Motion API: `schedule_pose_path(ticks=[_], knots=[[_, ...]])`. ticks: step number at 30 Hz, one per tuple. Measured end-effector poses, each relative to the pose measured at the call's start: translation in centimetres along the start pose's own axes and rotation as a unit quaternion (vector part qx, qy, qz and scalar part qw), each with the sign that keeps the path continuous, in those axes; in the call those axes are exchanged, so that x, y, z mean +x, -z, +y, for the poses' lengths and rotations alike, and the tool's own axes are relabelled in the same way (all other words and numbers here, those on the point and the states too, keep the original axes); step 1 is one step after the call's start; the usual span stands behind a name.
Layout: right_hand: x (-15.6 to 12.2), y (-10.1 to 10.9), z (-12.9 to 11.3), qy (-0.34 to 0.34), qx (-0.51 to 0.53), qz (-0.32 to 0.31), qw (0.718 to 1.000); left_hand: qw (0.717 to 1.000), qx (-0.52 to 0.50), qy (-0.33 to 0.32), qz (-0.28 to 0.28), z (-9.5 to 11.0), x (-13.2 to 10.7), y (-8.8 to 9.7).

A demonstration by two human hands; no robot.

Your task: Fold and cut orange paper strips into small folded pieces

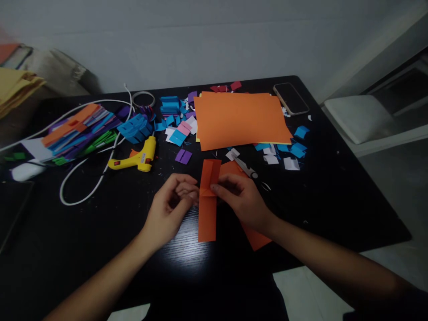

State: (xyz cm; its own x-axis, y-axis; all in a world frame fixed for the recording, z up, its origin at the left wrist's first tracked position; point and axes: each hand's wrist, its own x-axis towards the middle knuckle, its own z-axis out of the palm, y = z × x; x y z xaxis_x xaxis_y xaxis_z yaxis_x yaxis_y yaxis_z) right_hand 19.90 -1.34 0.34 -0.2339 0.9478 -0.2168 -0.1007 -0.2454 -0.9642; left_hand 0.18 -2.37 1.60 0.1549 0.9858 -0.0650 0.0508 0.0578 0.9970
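Observation:
An orange paper strip (207, 218) with creases across its middle is held upright lengthwise above the front of the black table. My right hand (245, 198) pinches its right edge near the middle, thumb on the front face. At the left edge, my left hand (172, 205) has curled fingers with thumb and fingertips against the strip; part of the fingertips is hidden. Another orange paper piece (256, 238) lies under my right hand and forearm. Just beyond that hand are scissors (249, 169), partly covered.
A stack of orange sheets (242, 118) lies at the back, with a phone (290, 99) to its right. Left of it are blue and purple paper scraps (183, 156), a yellow glue gun (137, 158), a looped white cable (80, 203) and bundled coloured strips (80, 129).

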Motion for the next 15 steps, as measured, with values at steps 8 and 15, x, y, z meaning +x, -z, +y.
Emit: schedule_pose_path(ticks=[8,15], knots=[[0.07,-0.15,-0.02,-0.034,0.033,-0.017,0.999,0.993,0.089,-0.066,-0.028,-0.37,-0.41,0.04],[-0.08,-0.18,0.15,-0.036,0.071,-0.027,0.996,0.994,0.1,-0.044,0.024,-0.16,-0.21,0.03]])
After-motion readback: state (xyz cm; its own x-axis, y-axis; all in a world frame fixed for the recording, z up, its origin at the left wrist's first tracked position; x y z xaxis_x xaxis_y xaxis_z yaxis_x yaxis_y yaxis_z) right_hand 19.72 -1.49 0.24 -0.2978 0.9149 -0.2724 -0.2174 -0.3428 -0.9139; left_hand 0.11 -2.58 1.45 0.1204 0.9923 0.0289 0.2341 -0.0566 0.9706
